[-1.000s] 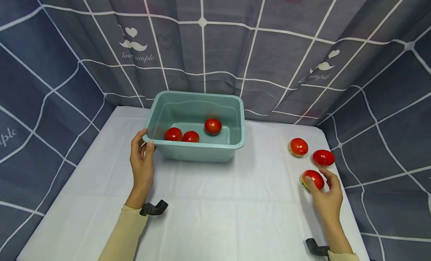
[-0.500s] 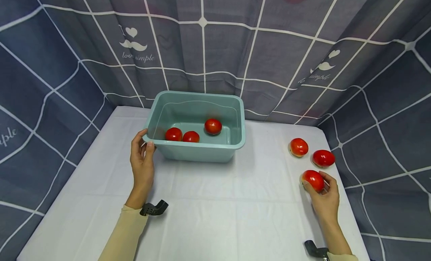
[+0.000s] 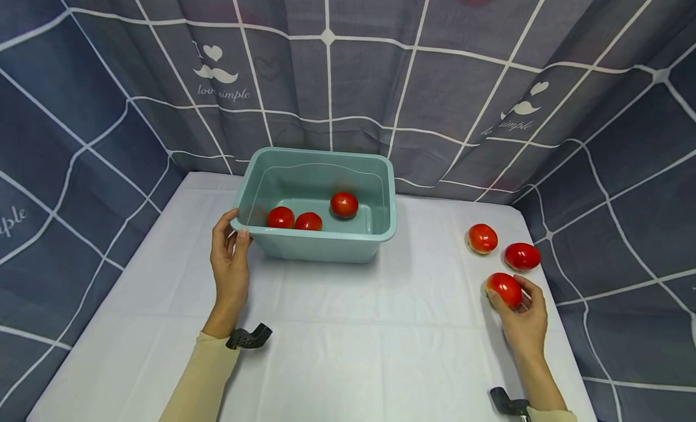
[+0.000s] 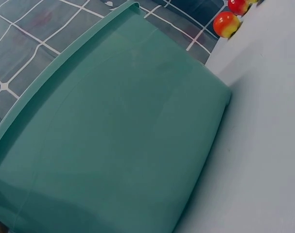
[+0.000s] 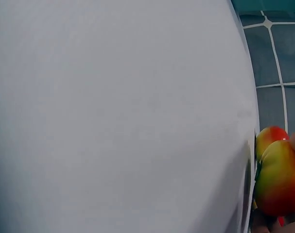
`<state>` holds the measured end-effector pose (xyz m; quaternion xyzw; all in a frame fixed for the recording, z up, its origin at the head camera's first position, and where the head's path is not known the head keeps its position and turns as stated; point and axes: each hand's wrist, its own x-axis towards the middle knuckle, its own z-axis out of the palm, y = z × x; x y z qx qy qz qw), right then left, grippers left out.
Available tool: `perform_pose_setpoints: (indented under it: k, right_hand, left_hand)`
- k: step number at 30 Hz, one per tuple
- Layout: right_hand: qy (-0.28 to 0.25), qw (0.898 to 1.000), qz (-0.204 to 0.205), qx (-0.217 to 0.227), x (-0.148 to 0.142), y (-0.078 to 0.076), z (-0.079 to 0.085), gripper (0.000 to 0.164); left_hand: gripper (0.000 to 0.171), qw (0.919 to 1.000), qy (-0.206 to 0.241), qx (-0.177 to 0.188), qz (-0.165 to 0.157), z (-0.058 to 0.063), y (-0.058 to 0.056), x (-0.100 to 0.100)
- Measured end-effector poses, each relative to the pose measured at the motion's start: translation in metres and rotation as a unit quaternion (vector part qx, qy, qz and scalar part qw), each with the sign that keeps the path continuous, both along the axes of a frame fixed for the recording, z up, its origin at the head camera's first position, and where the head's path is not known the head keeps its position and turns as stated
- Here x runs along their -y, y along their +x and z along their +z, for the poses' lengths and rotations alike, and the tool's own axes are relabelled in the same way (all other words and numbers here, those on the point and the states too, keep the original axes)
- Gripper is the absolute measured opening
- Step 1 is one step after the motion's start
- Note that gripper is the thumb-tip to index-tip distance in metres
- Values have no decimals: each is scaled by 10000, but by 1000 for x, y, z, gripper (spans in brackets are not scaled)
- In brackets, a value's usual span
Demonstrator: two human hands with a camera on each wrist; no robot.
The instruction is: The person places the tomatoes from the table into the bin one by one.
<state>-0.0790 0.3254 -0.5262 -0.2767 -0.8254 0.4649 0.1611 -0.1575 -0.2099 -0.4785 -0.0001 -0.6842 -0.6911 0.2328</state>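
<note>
At the left front corner of a teal plastic bin (image 3: 315, 248), my left hand (image 3: 230, 268) grips the rim between thumb and fingers. Three glossy red fruits lie inside, among them one fruit (image 3: 344, 204) toward the right. Over at the table's right side, my right hand (image 3: 524, 325) holds another fruit (image 3: 502, 289) between thumb and fingers. The right wrist view shows this fruit (image 5: 278, 182) is yellow-green below and red above, with a smooth skin; its kind is unclear. Just beyond it sit two more, a rounder fruit (image 3: 482, 238) and a darker oval fruit (image 3: 522, 256).
A white cloth (image 3: 348, 349) covers the table. Grey checked curtains (image 3: 364, 83) rise behind the bin and along both sides. The bin's back edge stands close to the rear curtain. Black devices sit on both wrists, such as the left strap mount (image 3: 249, 337).
My right thumb and fingers have come round the near fruit, which has turned and shifted very slightly. My left hand and the bin have stayed in place.
</note>
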Motion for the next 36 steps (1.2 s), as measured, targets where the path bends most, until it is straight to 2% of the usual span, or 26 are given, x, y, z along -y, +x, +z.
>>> perform_pose_setpoints:
  k: [10, 19, 26, 30, 36]
  right_hand:
    - [-243, 9941, 707, -781, 19, -18, 11, 68]
    - [-358, 9866, 1275, -958, 43, -40, 21, 68]
    - [-715, 9723, 1715, -1419, 65, -57, 33, 68]
    - [-860, 9653, 1846, -1633, 78, -67, 43, 64]
    - [-1195, 9497, 2074, -2019, 100, -84, 60, 60]
  left_hand:
    - [48, 9999, 134, -71, -14, -1, -1, 1]
    - [48, 9999, 146, -7, -1, -2, -1, 1]
    - [48, 9999, 151, -16, -9, -2, -1, 0]
    - [48, 9999, 116, -11, 1, -2, -1, 0]
    - [48, 9999, 110, -12, 21, -2, -1, 0]
